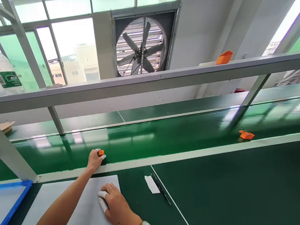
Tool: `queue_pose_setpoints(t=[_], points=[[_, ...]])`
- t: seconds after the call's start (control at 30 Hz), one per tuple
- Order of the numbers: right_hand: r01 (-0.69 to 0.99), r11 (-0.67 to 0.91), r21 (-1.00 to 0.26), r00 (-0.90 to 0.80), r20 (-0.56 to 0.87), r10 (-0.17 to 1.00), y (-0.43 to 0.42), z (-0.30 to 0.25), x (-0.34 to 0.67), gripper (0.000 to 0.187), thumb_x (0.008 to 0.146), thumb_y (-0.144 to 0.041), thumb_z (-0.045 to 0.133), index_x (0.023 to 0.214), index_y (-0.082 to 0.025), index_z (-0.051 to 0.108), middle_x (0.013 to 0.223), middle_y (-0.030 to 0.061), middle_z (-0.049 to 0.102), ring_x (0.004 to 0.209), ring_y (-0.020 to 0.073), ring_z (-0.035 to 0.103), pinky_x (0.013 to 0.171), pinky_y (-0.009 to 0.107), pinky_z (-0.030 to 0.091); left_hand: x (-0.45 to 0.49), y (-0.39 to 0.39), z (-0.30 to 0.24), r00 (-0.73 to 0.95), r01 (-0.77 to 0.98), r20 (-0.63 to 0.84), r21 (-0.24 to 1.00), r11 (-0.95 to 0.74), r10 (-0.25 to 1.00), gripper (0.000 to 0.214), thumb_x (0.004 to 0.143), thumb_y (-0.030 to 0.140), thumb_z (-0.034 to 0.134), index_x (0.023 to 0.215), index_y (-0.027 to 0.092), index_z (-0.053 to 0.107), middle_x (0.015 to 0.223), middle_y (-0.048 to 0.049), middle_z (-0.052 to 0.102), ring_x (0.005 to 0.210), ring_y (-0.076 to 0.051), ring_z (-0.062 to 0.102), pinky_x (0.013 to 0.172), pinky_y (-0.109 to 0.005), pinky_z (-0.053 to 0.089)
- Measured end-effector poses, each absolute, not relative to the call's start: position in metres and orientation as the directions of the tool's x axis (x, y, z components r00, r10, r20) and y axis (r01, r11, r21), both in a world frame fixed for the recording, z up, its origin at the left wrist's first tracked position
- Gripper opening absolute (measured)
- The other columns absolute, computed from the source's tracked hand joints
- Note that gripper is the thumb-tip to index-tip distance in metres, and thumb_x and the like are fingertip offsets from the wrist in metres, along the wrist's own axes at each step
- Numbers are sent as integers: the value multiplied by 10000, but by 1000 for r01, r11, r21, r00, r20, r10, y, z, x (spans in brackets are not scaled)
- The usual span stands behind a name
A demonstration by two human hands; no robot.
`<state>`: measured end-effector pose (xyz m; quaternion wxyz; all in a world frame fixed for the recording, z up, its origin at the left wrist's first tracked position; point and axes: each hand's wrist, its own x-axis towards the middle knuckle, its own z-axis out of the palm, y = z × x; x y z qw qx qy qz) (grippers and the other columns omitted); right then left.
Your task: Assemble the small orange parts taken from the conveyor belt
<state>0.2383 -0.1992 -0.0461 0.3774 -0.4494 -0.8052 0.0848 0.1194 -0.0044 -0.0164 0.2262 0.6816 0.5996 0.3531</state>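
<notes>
My left hand (95,160) reaches forward onto the green conveyor belt (168,135) and pinches a small orange part (100,152) between fingers that wear white finger cots. My right hand (116,205), with a watch on its wrist, rests curled on a grey mat (69,212) on the green bench, its fingers closed and a white cot on the index finger. Nothing shows inside the right hand. A second orange part (246,135) lies on the belt far to the right.
A white slip (152,184) and black tweezers (161,189) lie on the bench right of the mat. A blue-edged tray (10,207) sits at the left. The overhead shelf (146,79) carries a water bottle (1,68) and an orange piece (224,57). A slanted metal post (2,148) stands at left.
</notes>
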Motion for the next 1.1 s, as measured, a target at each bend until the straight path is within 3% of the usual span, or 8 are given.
queue_pose_setpoints(t=[0.13,0.33,0.47,0.6,0.73,0.93,1.1], points=[[656,588,-473,-312,538,783,-199,-47,239,236,825,-31,618,967,-207,686,1033,71,642,945,224,603,827,341,561,119,1,-16,-12,663,212,733,-151,977,293,921,333,677,1144,148,634,1154,-80,651,1044,-243,633,939,-467,513],[652,597,-467,-305,560,770,-198,-45,239,213,832,-38,635,946,-209,690,999,66,644,928,221,606,814,338,551,97,-47,-8,-52,623,264,763,-175,963,560,846,371,656,1337,123,554,1132,-132,631,926,-242,623,801,-371,510],[668,594,-448,-331,537,776,-198,-44,239,228,821,-13,603,941,-186,690,1021,82,653,924,235,601,803,373,565,82,-97,-6,159,525,237,802,-286,958,337,838,374,601,1086,183,727,1021,-82,695,802,-196,647,697,-303,512],[639,615,-462,-360,527,770,-199,-43,241,280,847,3,533,991,-187,679,1062,98,654,950,249,606,827,415,580,72,-127,-12,333,433,186,841,-325,924,200,802,276,620,888,194,780,928,-57,733,770,-181,649,666,-269,496],[601,639,-480,-390,521,759,-196,-42,242,300,896,-46,493,1101,-201,648,1089,105,648,987,261,625,858,454,587,66,-133,-19,337,388,165,873,-296,927,180,781,218,614,839,170,778,861,-51,727,748,-173,640,670,-261,485],[600,662,-449,-450,494,743,-185,-42,240,247,879,-87,488,1017,-234,630,1024,85,662,901,243,679,750,387,618,65,-136,-25,308,365,160,890,-272,938,154,725,154,632,775,172,777,853,-35,699,693,-145,574,630,-252,428],[593,732,-335,-422,645,637,-178,-67,246,222,859,-115,508,974,-261,629,1052,103,682,916,272,701,715,393,628,67,-137,-27,263,277,148,935,-222,953,200,728,142,596,810,158,778,733,-16,671,648,-132,552,596,-235,420]])
